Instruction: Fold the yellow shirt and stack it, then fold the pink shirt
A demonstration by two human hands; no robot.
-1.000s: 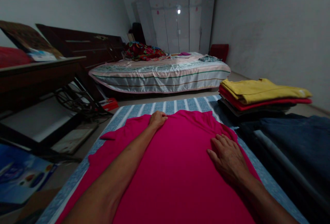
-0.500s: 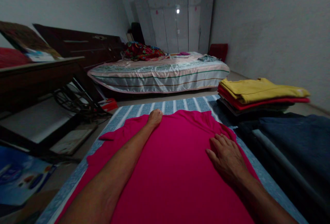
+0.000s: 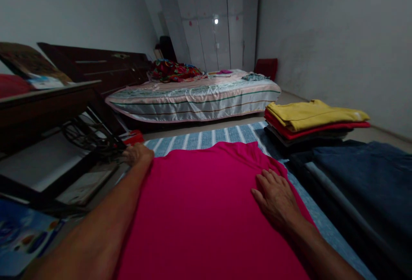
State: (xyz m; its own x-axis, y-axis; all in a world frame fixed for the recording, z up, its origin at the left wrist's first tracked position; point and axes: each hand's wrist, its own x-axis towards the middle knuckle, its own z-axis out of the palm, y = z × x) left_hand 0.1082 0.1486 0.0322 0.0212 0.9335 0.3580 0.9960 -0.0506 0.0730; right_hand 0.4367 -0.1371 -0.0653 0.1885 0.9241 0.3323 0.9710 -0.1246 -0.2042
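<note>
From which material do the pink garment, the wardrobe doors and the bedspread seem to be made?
Pink garment: probably matte knit fabric; it drapes without shine. Wardrobe doors: perhaps lacquered board or glass, since they show a glint. Bedspread: satin-like cloth, judging by glossy folds.

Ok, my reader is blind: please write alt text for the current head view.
A person's right hand rests on a pink garment spread over a striped blue cover, the left hand at the garment's far left. Folded clothes at right; bed beyond.
</note>
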